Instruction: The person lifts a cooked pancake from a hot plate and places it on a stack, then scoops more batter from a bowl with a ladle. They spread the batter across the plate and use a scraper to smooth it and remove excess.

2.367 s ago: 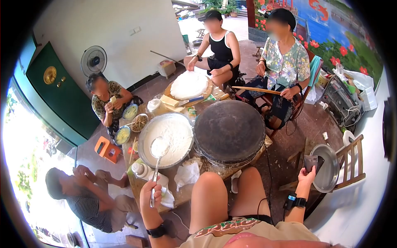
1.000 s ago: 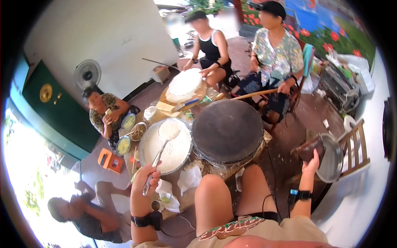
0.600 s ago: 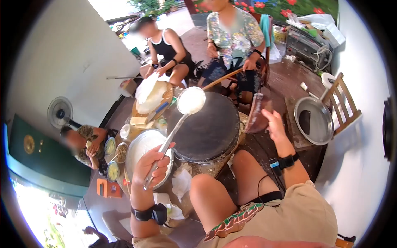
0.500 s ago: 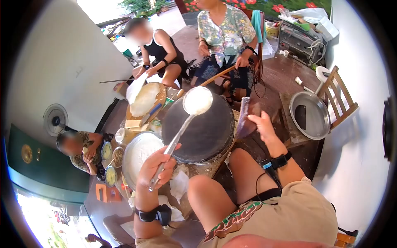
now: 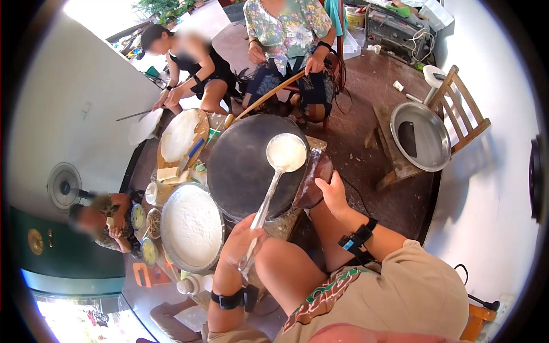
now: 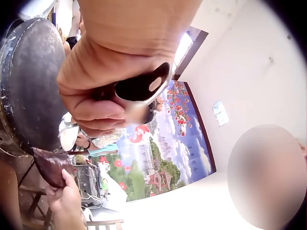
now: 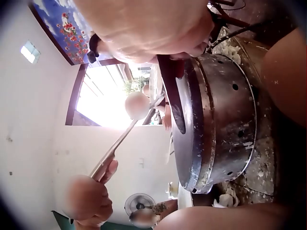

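Note:
My left hand (image 5: 243,244) grips the handle of a metal ladle (image 5: 286,152) filled with white batter. The ladle's bowl hangs over the right part of a round black griddle (image 5: 243,166). A flat dark brown scraper (image 5: 315,180) is pinched in my right hand (image 5: 336,195), thumb on its face. It stands tilted at the griddle's right edge. Left of the griddle, a wide metal bowl (image 5: 163,228) contains more white batter. In the right wrist view the griddle (image 7: 184,139) shows side-on, with the scraper (image 7: 171,93) close against its top.
A metal basin (image 5: 436,154) with a dark flat piece inside stands on a wooden chair (image 5: 466,108) at right. A round board (image 5: 200,117) with a white pancake and a knife (image 5: 192,153) lie beyond. Two people sit across, one holding a wooden stick (image 5: 271,94).
My left hand has lifted the full ladle from the batter bowl and carried it right, over the griddle. My right hand has brought the scraper from the basin to the griddle's edge.

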A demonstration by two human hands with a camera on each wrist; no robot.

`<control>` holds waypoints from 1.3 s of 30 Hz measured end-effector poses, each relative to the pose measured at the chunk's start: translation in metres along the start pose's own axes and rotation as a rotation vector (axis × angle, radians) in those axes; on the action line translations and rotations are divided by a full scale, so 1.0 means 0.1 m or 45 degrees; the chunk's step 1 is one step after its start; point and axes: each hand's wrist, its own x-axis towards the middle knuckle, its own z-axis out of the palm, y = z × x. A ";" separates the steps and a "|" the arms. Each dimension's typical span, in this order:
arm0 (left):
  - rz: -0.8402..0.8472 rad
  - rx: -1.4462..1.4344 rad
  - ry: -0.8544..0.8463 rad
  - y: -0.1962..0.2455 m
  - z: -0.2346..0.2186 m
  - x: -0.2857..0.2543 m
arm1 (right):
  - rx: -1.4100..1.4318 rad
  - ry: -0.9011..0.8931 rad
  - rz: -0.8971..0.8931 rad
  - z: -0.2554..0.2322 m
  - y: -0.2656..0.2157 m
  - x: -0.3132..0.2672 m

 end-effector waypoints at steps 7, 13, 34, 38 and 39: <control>-0.024 0.096 0.049 -0.07 -0.02 0.12 | -0.062 0.032 0.015 0.04 0.05 0.02; -0.026 0.096 0.050 -0.07 -0.03 0.20 | 0.066 0.040 0.017 0.16 0.06 -0.03; 0.022 0.210 0.074 0.08 -0.07 0.40 | -0.045 0.074 0.040 0.33 -0.02 0.03; 0.044 0.241 0.093 0.10 -0.10 0.47 | -0.175 0.074 0.027 0.40 -0.26 0.06; 0.046 0.249 0.105 0.11 -0.10 0.48 | -0.072 0.030 0.062 0.44 -0.21 0.11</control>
